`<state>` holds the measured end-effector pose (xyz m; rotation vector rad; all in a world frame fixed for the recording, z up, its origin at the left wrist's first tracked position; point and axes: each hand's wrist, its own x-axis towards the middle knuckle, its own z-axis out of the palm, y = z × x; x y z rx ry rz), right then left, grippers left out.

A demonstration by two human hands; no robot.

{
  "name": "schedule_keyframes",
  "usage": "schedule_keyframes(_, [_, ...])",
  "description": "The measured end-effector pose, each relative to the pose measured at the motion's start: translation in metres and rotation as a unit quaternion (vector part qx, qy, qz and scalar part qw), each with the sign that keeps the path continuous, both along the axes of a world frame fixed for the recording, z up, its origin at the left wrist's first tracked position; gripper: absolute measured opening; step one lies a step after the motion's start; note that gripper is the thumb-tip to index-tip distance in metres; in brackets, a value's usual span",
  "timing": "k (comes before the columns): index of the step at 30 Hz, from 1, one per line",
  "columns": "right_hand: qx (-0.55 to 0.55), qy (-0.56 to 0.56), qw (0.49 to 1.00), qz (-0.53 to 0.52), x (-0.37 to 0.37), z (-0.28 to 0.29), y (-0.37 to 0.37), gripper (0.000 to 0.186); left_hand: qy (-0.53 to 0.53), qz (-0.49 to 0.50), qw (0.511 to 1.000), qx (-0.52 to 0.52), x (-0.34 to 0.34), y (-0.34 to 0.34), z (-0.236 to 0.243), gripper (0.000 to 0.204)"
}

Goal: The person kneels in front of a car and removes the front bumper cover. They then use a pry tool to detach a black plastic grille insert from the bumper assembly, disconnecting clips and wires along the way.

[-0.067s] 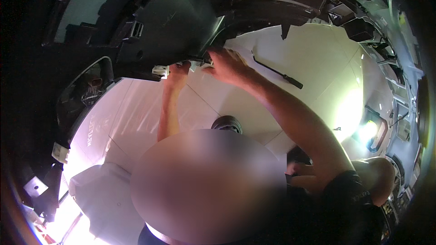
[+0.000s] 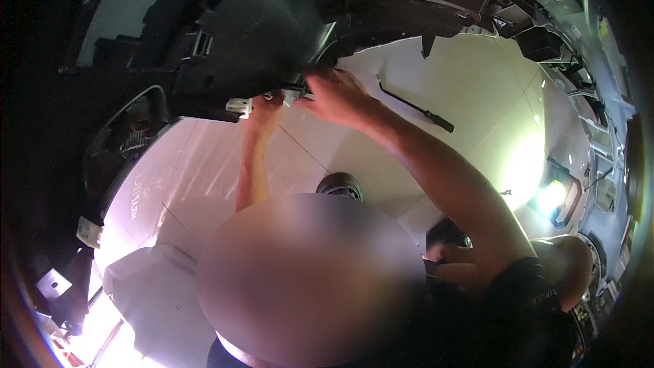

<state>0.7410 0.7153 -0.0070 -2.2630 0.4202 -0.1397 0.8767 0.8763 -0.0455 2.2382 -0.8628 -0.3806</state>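
A large dark plastic panel [image 2: 255,34], apparently the inner side of a car bumper, arches across the top. At its lower edge my left hand [image 2: 266,109] is closed, its fingers bent against the rim beside a white plastic fitting [image 2: 238,107]. My right hand [image 2: 335,95] is closed just right of it, fingertips reaching in at the same edge. Between the hands shows a small pale translucent piece [image 2: 291,96]. The right fingertips are partly hidden in shadow, and what they hold cannot be made out.
On the light tiled floor [image 2: 306,150] lies a long thin tool with a black handle [image 2: 439,122]. A lit work lamp [image 2: 555,194] glares at the right. A dark shoe [image 2: 340,186] stands below the hands. Car body parts [image 2: 603,157] curve along the right, and a grey-white object [image 2: 153,293] lies lower left.
My right hand has shifted slightly left along the panel's edge, closer to the left hand. My left hand stays nearly in place.
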Motion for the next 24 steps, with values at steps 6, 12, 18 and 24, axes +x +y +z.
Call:
schedule_keyframes(6, [0.023,-0.006,0.998,0.063,0.04,0.029,-0.008,0.028,0.004,0.081,0.997,-0.012,-0.004,-0.012,0.012,0.028])
schedule_keyframes(12, [0.027,0.018,0.998,0.045,0.047,0.032,-0.014,0.028,0.009,0.055,0.998,-0.014,0.004,-0.014,0.023,0.025])
schedule_keyframes(18, [0.044,0.003,0.997,0.059,0.052,0.04,-0.021,0.022,0.042,0.0,0.997,-0.072,0.022,-0.009,0.011,0.015])
schedule_keyframes(24, [-0.043,-0.006,0.986,0.159,0.047,0.036,-0.018,0.017,0.222,-0.058,0.973,-0.034,0.049,-0.003,0.016,0.026])
